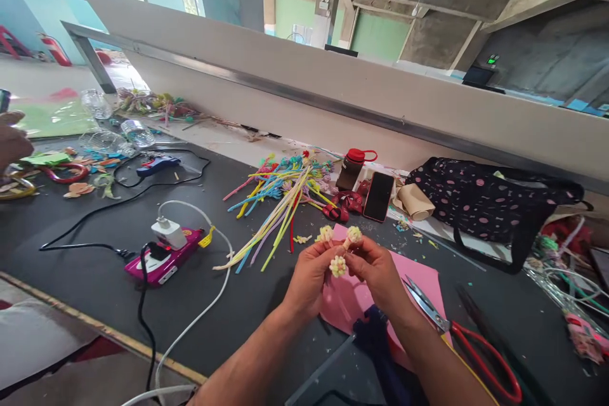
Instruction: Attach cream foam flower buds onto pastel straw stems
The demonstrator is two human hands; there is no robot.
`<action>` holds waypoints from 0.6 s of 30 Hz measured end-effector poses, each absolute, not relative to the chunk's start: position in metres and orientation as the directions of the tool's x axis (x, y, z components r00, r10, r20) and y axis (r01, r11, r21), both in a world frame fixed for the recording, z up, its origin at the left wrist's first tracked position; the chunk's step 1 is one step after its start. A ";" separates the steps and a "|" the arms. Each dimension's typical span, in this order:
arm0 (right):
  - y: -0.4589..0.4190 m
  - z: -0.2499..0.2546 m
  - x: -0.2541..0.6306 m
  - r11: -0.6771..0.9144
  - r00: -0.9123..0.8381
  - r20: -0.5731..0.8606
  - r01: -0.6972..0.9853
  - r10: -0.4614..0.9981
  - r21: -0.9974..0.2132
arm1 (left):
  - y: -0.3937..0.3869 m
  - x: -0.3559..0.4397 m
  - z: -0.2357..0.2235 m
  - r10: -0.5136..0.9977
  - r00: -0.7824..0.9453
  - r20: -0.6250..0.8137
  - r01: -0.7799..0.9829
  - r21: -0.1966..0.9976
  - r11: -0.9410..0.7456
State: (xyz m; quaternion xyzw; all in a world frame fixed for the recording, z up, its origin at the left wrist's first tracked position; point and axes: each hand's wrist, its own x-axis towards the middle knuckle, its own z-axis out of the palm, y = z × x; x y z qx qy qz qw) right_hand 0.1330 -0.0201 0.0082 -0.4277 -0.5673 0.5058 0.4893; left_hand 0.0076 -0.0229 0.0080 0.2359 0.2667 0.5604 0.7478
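Above a pink sheet [423, 276], my left hand [307, 273] and my right hand [378, 271] meet with their fingers closed on a small bunch of pale yellow pipe-cleaner flowers [338, 266]. Three fluffy heads show, two at the back and one toward me. Fingertips of both hands pinch the thin stems just under the heads; part of the stems is hidden. Red-handled scissors [442, 320] lie partly open to the right of my right hand. Under my forearms is a dark blue object [373, 333], partly covered, its kind unclear.
Loose pipe cleaners [276, 203] are heaped ahead. A phone [379, 196], a red-capped bottle [351, 168] and a patterned black bag [480, 203] stand behind. A magenta power strip [166, 257] with cords lies left. Another person's hand [14, 139] is at far left.
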 end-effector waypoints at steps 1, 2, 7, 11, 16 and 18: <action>-0.021 0.007 0.133 0.130 -0.131 0.128 0.003 0.983 -0.992 | -0.022 0.008 0.008 0.964 0.228 -0.140 -0.717 0.646 0.263; -0.021 0.007 0.133 0.140 -0.109 0.138 0.008 0.984 -0.990 | -0.022 0.008 0.007 0.963 0.227 -0.145 -0.720 0.641 0.266; -0.022 0.006 0.133 0.177 -0.056 0.176 0.008 0.983 -0.984 | -0.020 0.008 0.004 0.943 0.269 -0.195 -0.696 0.638 0.330; -0.022 0.005 0.133 0.137 -0.025 0.136 0.041 0.990 -0.990 | -0.018 0.008 -0.002 0.953 0.249 -0.172 -0.659 0.691 0.296; -0.023 0.005 0.135 0.183 -0.021 0.182 0.124 0.983 -0.975 | -0.015 0.009 -0.007 0.986 0.143 -0.079 -0.620 0.770 0.152; -0.024 0.006 0.135 0.214 -0.028 0.213 0.154 0.977 -0.965 | -0.016 0.010 -0.007 0.993 0.106 -0.058 -0.604 0.789 0.111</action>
